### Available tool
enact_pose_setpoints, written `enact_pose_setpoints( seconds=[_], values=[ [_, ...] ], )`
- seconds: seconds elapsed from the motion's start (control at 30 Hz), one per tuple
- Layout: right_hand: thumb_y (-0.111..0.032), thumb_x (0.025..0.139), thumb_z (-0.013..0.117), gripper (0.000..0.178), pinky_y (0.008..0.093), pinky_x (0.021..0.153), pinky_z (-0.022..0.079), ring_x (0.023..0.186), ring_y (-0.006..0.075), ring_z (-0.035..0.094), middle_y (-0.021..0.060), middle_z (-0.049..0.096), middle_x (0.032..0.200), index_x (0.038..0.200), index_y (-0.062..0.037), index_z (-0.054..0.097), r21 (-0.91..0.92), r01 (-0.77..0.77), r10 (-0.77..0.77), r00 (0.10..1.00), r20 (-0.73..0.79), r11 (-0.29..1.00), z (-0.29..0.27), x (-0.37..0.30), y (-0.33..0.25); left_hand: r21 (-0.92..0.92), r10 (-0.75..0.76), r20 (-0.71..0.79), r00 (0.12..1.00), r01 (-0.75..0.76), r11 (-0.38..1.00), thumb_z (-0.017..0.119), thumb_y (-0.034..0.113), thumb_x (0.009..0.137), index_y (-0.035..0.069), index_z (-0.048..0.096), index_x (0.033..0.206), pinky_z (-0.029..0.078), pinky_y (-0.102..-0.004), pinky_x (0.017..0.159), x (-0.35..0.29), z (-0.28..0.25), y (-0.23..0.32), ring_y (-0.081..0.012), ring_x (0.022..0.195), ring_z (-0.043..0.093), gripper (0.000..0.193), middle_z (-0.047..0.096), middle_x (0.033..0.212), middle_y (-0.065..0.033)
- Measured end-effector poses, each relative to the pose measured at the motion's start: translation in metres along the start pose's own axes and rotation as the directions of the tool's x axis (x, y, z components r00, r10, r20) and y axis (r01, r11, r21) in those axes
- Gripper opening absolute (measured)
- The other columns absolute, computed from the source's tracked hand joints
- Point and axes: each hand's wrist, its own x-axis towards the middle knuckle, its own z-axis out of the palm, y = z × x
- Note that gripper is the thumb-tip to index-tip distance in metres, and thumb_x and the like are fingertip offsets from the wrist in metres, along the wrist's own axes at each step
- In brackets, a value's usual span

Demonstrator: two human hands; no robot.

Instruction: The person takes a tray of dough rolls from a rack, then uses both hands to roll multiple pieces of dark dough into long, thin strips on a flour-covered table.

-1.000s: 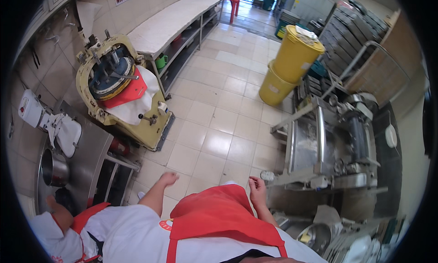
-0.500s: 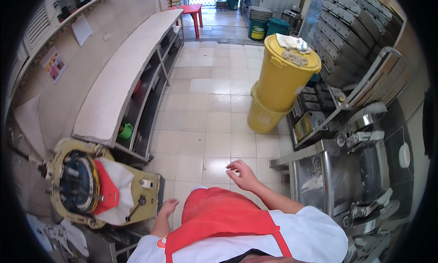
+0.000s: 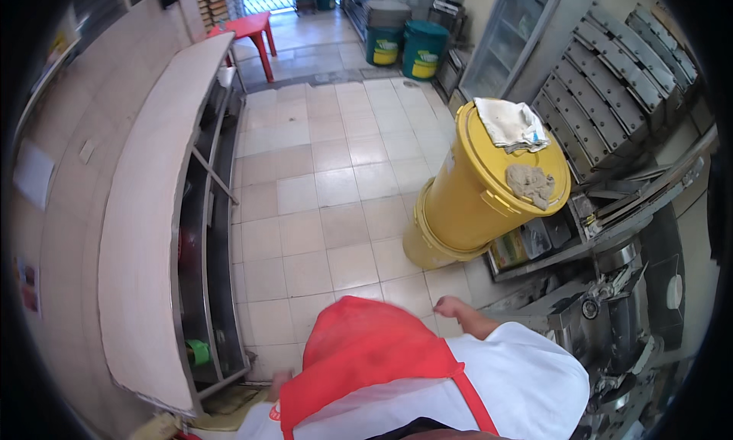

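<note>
Bright red, my cloth bib apron (image 3: 374, 348), over my plain white fabric shirt (image 3: 527, 379); solid yellow, that upper round plastic bin (image 3: 466, 199); pale beige squares gridding the tiled floor (image 3: 343, 222)!

At seven o'clock the person's left hand (image 3: 282, 380) is blurred, its fingers indistinct, and the cream machine (image 3: 229, 409) is cut off by the lower edge, while toward five o'clock the right hand (image 3: 450, 308) shows too small to tell its fingers apart.
</note>
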Motion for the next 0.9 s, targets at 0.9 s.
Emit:
enact_pose_setpoints(
  seconds=[0.9],
  values=[
    [-0.037,0.098,0.079,0.045,0.04,0.097,0.06,0.109,0.0287,0.077,0.0172,0.08,0.121,0.127,-0.003,0.076,0.446,0.144,0.149,0.816,-0.558,0.884,-0.725,0.618,-0.345,0.197,-0.16,0.091,0.983,0.14,0.97,0.059,0.044,0.109,-0.002,0.071,0.139,0.049,-0.0468,0.114,0.512,-0.505,0.522,-0.035,0.133,0.067,0.056,0.072,0.138,-0.025]
  ],
)
